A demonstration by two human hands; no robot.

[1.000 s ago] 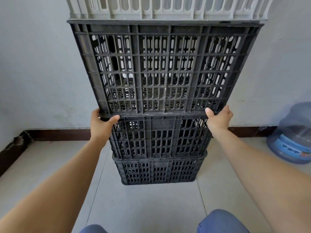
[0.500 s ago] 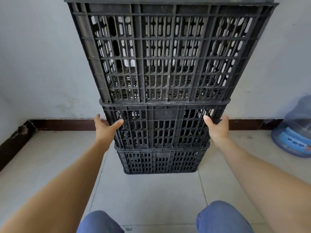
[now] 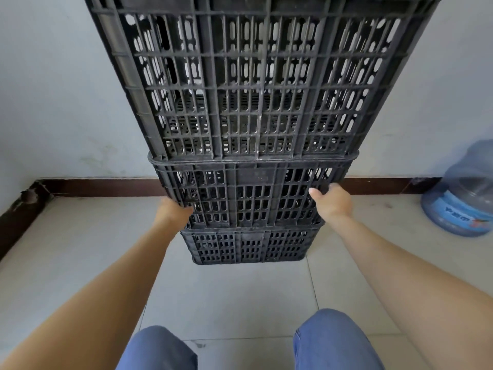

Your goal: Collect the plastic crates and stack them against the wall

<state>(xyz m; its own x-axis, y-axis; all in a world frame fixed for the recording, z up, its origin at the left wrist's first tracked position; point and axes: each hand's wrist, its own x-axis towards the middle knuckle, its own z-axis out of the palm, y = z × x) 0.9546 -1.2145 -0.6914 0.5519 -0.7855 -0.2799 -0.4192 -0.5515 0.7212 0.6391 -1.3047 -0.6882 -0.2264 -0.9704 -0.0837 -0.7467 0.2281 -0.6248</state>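
Observation:
Three black slatted plastic crates stand stacked on the tiled floor before the pale wall [image 3: 58, 102]. The top crate [image 3: 264, 81] fills the upper frame, its rim cut off above. It rests on the middle crate [image 3: 253, 193], which sits on the bottom crate [image 3: 248, 247]. My left hand [image 3: 173, 212] presses against the middle crate's lower left corner, thumb on the front face. My right hand [image 3: 333, 201] lies on its right front side, fingers curled around the edge. Whether either hand truly grips the crate is unclear.
A blue water jug [image 3: 464, 193] stands on the floor at the right by the wall. A dark brown skirting [image 3: 101, 186] runs along the wall base and down the left side. My knees in blue trousers [image 3: 333, 343] show at the bottom.
Both hands slid down from the top crate's bottom edge to the middle crate's lower sides. The view dropped and closed in; the white crate on top left the frame.

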